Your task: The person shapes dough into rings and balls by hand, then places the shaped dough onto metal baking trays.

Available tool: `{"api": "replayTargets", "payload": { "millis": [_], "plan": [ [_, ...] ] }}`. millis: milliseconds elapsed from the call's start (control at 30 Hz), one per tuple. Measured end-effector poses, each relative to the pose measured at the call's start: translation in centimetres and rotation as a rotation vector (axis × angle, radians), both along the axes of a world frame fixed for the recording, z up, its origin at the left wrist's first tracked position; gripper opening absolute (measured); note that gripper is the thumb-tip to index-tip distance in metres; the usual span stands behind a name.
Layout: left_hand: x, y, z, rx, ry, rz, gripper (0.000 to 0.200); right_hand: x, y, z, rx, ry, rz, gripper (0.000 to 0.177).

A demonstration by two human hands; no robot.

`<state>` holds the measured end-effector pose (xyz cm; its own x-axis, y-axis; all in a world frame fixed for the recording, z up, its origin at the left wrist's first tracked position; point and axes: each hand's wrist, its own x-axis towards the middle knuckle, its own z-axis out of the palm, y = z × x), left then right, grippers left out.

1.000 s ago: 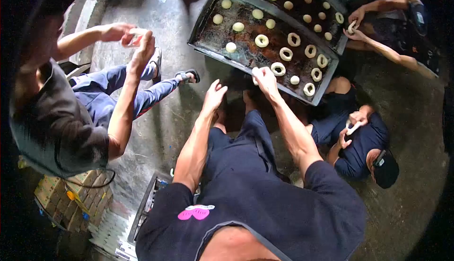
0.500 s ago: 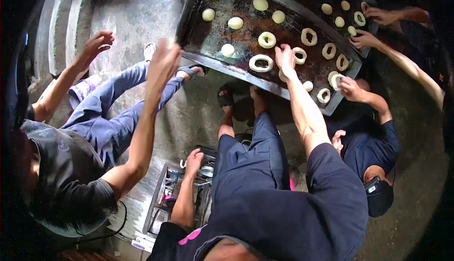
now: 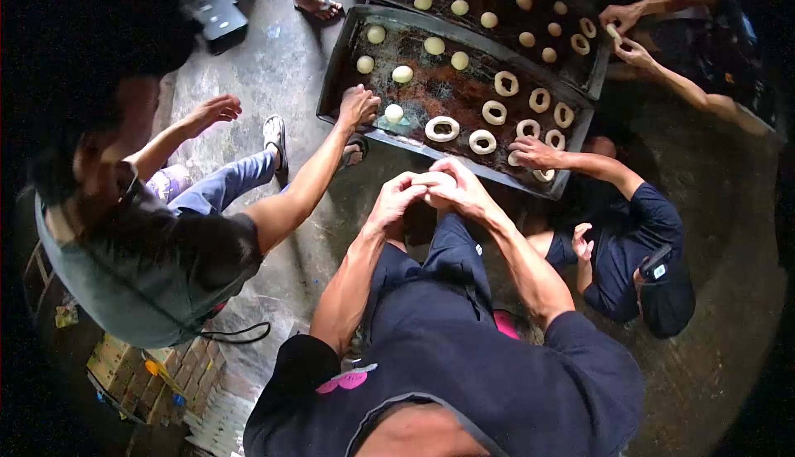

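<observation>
A pale piece of dough (image 3: pixel 436 180) is held between my two hands, just in front of the nearer baking tray (image 3: pixel 424 95). My left hand (image 3: pixel 394 202) pinches its left side, with the fingers curled. My right hand (image 3: pixel 464 195) wraps round the other side and covers part of the dough, so its full shape is hidden. Beyond my hands, a dough ring (image 3: pixel 430 130) lies near the tray's front edge, with several more rings to its right. Round dough balls, among them one ball (image 3: pixel 393 113), sit toward the left of that tray.
A second tray (image 3: pixel 505 39) adjoins behind, with balls and rings. At left, a co-worker's hand (image 3: pixel 358 105) reaches over the tray's corner. Another co-worker's hand (image 3: pixel 534 153) touches dough at the right end. Far right, a person's hands (image 3: pixel 628 35) hold a small dough piece.
My right hand has come back from the tray and my left hand has risen from below; both now meet on dough. The left co-worker's hand has moved to the tray.
</observation>
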<state>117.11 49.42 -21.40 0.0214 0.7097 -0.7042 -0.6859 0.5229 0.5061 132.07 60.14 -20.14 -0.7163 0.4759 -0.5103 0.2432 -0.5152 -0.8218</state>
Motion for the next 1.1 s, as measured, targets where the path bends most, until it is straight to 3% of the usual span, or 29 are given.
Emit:
{"api": "replayTargets", "payload": {
  "millis": [33, 67, 133, 167, 200, 233, 300, 333, 367, 467, 567, 633, 733, 800, 867, 900, 967, 1067, 1100],
  "plan": [
    [0.3, -0.1, 1.9, 0.004, -0.212, 0.214, 0.013, 1.0, -1.0, 1.7, 0.012, -0.009, -0.082, 0.031],
    [0.2, 0.6, 4.4, 0.073, -0.312, 0.238, 0.014, 1.8, -2.0, 2.9, -0.146, -0.024, -0.152, 0.025],
    [1.3, -0.1, 6.2, 0.175, -0.522, 0.213, 0.021, 3.7, -2.1, 4.1, -0.136, -0.090, -0.182, 0.020],
    [2.3, -0.2, 7.6, 0.059, -0.377, 0.095, 0.020, 4.1, -1.8, 4.4, -0.141, -0.153, -0.203, 0.017],
    [2.9, -0.3, 7.7, 0.095, -0.287, -0.065, 0.019, 3.5, -1.3, 6.0, -0.115, -0.050, -0.387, 0.014],
    [3.5, -0.7, 7.7, 0.119, -0.196, -0.225, 0.018, 2.7, -1.5, 7.5, -0.241, 0.049, -0.585, 0.009],
    [2.1, -0.7, 7.0, 0.061, -0.057, -0.106, 0.013, 3.5, -2.5, 6.5, -0.032, 0.180, -0.379, 0.003],
    [0.4, -0.7, 5.5, 0.056, -0.079, -0.022, 0.014, 4.1, -2.4, 7.5, -0.278, -0.198, -0.252, 0.009],
    [-0.9, -0.9, 4.0, 0.044, -0.106, 0.062, 0.014, 5.6, -2.7, 6.1, -0.301, -0.202, -0.042, 0.015],
    [-0.6, 0.2, 1.7, 0.015, -0.107, -0.085, 0.015, 6.4, -0.6, 4.2, -0.374, -0.185, -0.190, 0.017],
    [1.5, 3.3, -3.5, -0.044, 0.011, -0.011, 0.014, 5.4, 2.9, -2.4, -0.368, -0.109, -0.367, 0.015],
    [2.0, 6.5, -6.5, -0.084, 0.112, -0.019, 0.014, 3.9, 4.9, -6.6, -0.276, -0.178, -0.440, 0.019],
    [2.6, 11.0, -12.2, -0.103, 0.203, 0.072, 0.016, 2.0, 8.5, -12.4, 0.123, -0.454, -0.240, 0.035],
    [2.8, 13.2, -16.9, -0.104, 0.271, 0.100, 0.019, 1.8, 10.0, -17.9, 0.270, -0.464, -0.209, 0.040],
    [3.1, 15.1, -20.9, -0.111, 0.320, 0.120, 0.023, 1.0, 12.0, -20.0, 0.357, -0.494, -0.153, 0.043],
    [2.9, 15.9, -22.4, -0.124, 0.324, 0.112, 0.024, -0.4, 13.0, -18.8, 0.174, -0.531, -0.221, 0.039],
    [2.2, 17.2, -24.4, -0.159, 0.326, 0.008, 0.037, 0.7, 14.3, -23.3, 0.585, -0.533, -0.038, 0.039],
    [1.4, 16.4, -27.8, -0.243, 0.637, -0.243, 0.061, 0.9, 16.1, -24.4, 0.570, -0.831, 0.055, 0.038],
    [0.6, 15.9, -25.6, -0.180, 0.673, -0.176, 0.055, 0.9, 16.8, -23.9, 0.596, -0.917, 0.099, 0.038]
  ]
}}
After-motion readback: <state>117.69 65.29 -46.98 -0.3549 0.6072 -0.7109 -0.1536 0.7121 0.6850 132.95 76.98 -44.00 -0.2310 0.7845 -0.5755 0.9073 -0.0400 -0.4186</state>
